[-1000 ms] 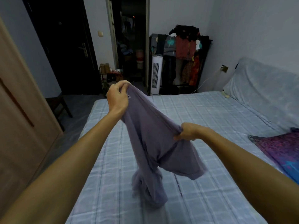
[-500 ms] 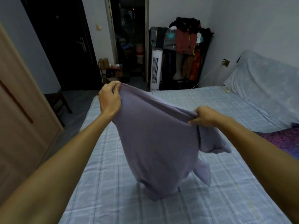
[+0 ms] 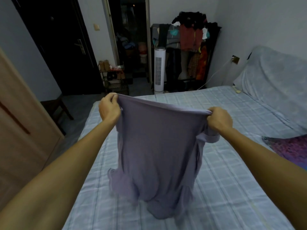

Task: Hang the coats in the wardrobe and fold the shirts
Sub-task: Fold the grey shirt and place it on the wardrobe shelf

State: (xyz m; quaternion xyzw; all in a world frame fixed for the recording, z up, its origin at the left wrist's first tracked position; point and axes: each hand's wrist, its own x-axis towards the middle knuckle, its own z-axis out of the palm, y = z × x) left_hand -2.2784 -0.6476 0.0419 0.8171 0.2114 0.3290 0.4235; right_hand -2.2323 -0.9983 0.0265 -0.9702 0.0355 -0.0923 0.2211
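Head view. Shows the purple shirt (image 3: 157, 146) held up over the bed (image 3: 232, 188), lower end bunched at the checked sheet. Pinched at one top corner by the left hand (image 3: 108, 108) and at the other by the right hand (image 3: 219, 119), each grip closed on the fabric. Compared with a second ago: spread wide instead of hanging twisted, hands drawn well apart, top edge pulled nearly straight. Judged ready to be laid flat on the bed for folding; no fold made yet. Beyond the bed, a loaded clothes rack (image 3: 191, 44).
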